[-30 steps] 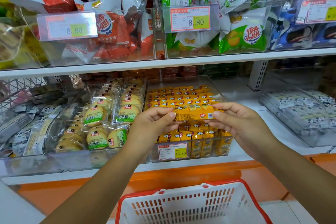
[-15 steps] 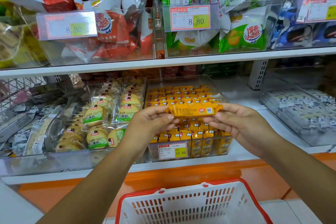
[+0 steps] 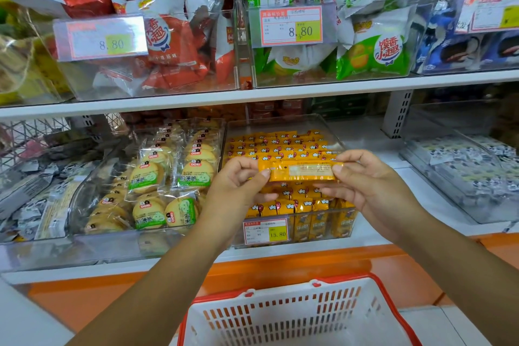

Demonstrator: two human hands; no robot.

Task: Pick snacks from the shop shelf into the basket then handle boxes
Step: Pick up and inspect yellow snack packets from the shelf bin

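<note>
Spanning the gap between two hands, a yellow-orange snack packet (image 3: 302, 171) is seen in the head view. It is held level, its long side running from nine to three o'clock, with a pale printed panel turned to the camera. Its nine o'clock end is pinched by the left hand (image 3: 238, 185), whose fingers (image 3: 259, 177) are curled round it, thumb in front. Its three o'clock end is pinched in the same way by the right hand (image 3: 373, 185). The packet is thus carried clear of the shelf, in front of a clear bin (image 3: 280, 124) in which rows of like yellow packets are stacked. A price label (image 3: 266, 232) reading 15.80 is fixed to the bin's front wall, at six o'clock of the packet.

At nine o'clock of that bin, just beside it, round biscuit packs (image 3: 168, 177) with green labels are stacked in a second clear bin. On the upper shelf (image 3: 252, 97), at twelve o'clock, red snack bags (image 3: 168, 36) and green snack bags (image 3: 373, 50) are piled in separate clear bins, each tagged 8.80.

At six o'clock of the packet, well apart from it and cut off by the lower edge, a white slotted basket (image 3: 280, 314) with a red rim is seen between the two forearms.
</note>
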